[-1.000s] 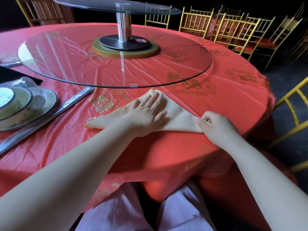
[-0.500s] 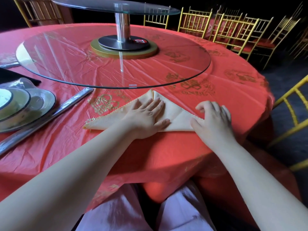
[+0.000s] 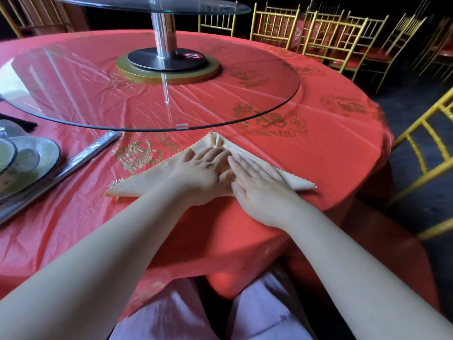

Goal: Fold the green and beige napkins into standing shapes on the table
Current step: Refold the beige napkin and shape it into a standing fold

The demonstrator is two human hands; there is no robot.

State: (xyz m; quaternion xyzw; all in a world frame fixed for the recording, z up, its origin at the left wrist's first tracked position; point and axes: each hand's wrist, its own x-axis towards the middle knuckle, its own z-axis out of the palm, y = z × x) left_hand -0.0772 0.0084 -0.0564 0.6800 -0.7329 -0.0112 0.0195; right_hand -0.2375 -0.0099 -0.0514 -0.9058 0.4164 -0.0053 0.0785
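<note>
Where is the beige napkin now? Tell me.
In the head view, the beige napkin lies flat on the red tablecloth at centre, just in front of the glass turntable, under the left hand and right hand.

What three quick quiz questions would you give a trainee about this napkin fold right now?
1. True or false: the beige napkin already stands upright on the red tablecloth.
2. Which hands press on the napkin? A) only the left hand B) only the right hand C) both hands
3. On which side of the napkin, the person's left or right, do the plates sit?

Key:
1. False. It lies flat, folded into a triangle.
2. C. Both hands rest on it with straight fingers.
3. The left.
</note>
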